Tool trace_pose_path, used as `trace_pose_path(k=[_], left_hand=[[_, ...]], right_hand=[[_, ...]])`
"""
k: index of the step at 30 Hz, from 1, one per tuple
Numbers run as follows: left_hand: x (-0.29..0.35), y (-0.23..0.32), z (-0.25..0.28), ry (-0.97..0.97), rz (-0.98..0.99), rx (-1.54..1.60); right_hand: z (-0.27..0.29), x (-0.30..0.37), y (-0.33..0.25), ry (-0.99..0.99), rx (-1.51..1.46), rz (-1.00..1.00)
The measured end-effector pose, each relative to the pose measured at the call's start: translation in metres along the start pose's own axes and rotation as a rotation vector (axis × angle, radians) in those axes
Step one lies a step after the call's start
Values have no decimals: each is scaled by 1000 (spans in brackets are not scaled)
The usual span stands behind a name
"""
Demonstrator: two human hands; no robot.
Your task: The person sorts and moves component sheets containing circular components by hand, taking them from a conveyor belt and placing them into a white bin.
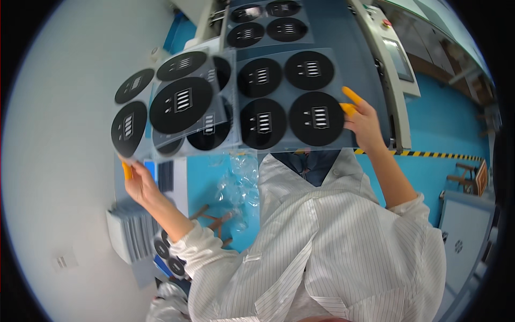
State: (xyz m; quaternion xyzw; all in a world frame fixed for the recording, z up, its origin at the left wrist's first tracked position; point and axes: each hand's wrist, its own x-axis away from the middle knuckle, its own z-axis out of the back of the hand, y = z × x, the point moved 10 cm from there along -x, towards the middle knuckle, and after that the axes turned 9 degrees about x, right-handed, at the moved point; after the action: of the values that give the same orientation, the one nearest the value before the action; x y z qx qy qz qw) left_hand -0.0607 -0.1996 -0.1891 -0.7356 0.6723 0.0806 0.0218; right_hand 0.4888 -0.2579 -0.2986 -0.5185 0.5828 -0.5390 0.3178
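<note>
Orange finger cots cover fingertips on both hands. My left hand (139,182) is closed on the lower left corner of a clear plastic sheet (151,140) printed with large black discs. Another clear piece bearing a single black disc (181,105) lies over that sheet. Beside it, a clear sheet with four black discs (288,99) extends to the right. My right hand (365,123) is at this sheet's right edge, thumb and a finger pinching it. The sheets overlap near the middle, so parts of some discs are covered.
Under the sheets runs the dark bed of a machine (343,32), with another disc sheet (269,22) farther along. A control panel (396,59) with a red button (386,23) stands right. Lower left are stacked grey sheets (134,233), a wooden stool (217,220) and clear plastic film (238,182).
</note>
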Motion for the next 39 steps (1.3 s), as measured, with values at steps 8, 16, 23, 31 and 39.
trace_pose_path(k=[8,16,23,31,39], left_hand=[[29,-20,-14,4,-101,160],[58,-31,-19,-14,-105,194],[69,-62,-15,13,-93,141],[59,-131,-15,25,-72,-107],[74,-200,-14,14,110,-615]], right_hand=[[-34,-39,27,19,236,22],[-47,-85,-24,166,1105,384],[-33,-108,-21,100,912,195],[-91,-7,-70,-381,-229,213],[-14,5,-65,-227,-253,148]])
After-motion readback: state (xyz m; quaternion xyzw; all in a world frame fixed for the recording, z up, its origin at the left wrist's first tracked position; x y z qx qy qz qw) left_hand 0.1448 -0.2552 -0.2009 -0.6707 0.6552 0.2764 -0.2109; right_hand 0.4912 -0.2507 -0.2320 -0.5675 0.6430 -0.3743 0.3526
